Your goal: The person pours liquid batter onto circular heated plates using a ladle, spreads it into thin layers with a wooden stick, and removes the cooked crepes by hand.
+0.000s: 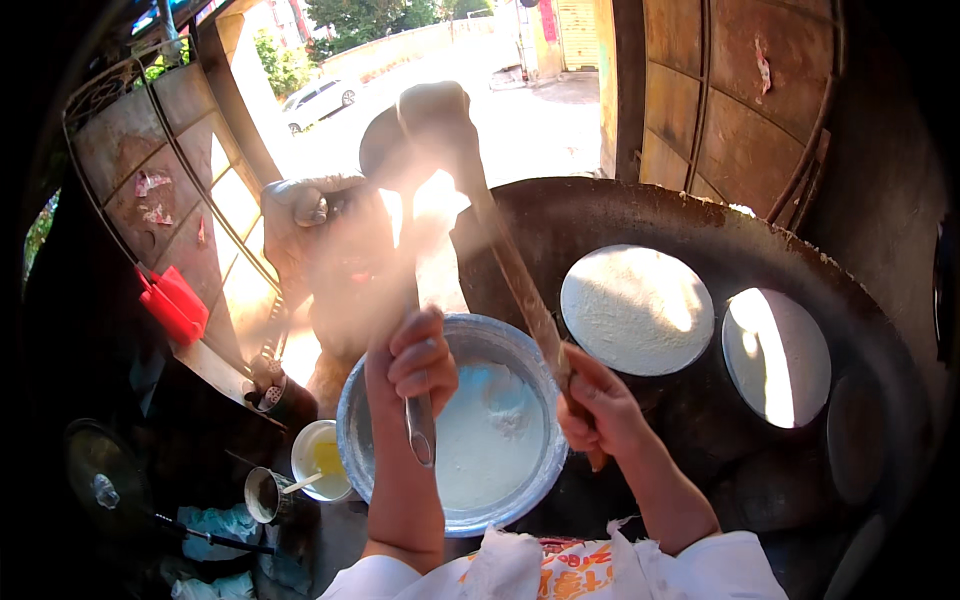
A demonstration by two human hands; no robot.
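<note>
My left hand (pixel 420 355) is closed around a hollow metal handle (pixel 420 432), held upright over the near side of a large metal basin (pixel 352 440). The basin contains a whitish, batter-like mass (pixel 490 440). My right hand (pixel 600 405) grips the lower end of a long wooden stick (pixel 520 285) that slants up and left. Both handles reach toward a dark rounded thing (pixel 425 125) raised beyond the basin. Glare and haze hide how they join it, so I cannot tell which handle belongs to it.
A huge dark pan (pixel 640 205) on the right holds round white cakes (pixel 640 310). Left of the basin stand a white bowl (pixel 305 455) with yellow liquid and a metal cup (pixel 263 495). A red plastic thing (pixel 175 303) hangs on the metal door (pixel 170 185).
</note>
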